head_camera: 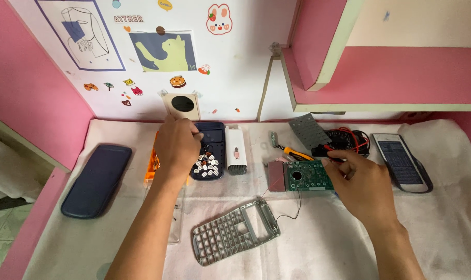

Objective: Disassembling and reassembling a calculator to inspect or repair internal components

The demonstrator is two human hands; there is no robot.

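Observation:
My left hand (176, 148) reaches over a dark blue calculator back shell (213, 139) that holds several small white keys (206, 166); its fingertips touch the shell's upper part. My right hand (361, 181) pinches the right edge of a green circuit board (307, 177), which has a small reddish display panel (276, 176) at its left end and thin wires trailing down. A grey calculator keypad frame (234, 232) with empty key holes lies on the white cloth in front of me.
A dark blue slide cover (96, 179) lies at left, an orange tray (152, 163) under my left hand. A white cleaning tool (236, 151), a yellow-handled screwdriver (292, 151), a grey rubber key mat (308, 130), a multimeter with red leads (347, 139) and another calculator (401, 162) sit behind.

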